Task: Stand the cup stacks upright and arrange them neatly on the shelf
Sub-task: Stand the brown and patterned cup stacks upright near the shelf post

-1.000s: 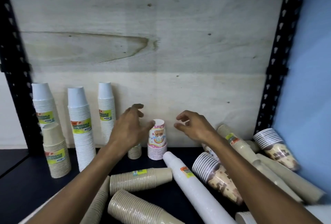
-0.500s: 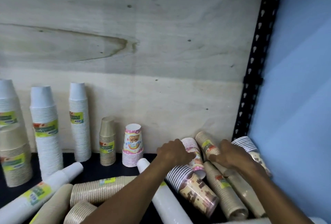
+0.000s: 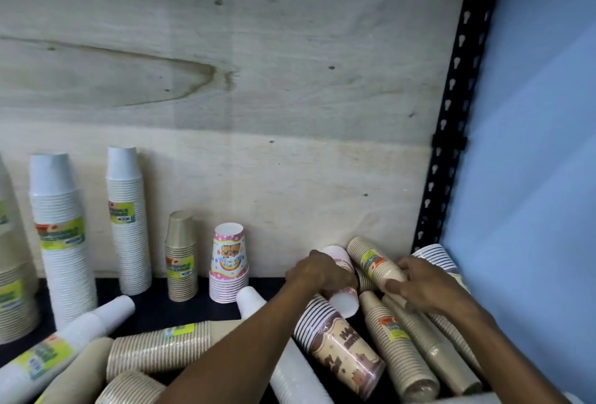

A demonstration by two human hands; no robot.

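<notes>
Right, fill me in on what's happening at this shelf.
A person is sorting fallen cup stacks. The left hand grips a short pink stack lying in the right-hand pile, while the right hand grips a tan stack beside it. Along the back board, a pink patterned stack, a small tan stack and two tall white stacks already stand upright. Many stacks lie on the shelf in front.

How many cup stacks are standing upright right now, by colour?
White stacks: 3, one cut off by the left edge
Tan stacks: 2
Pink stack: 1
Total: 6
</notes>
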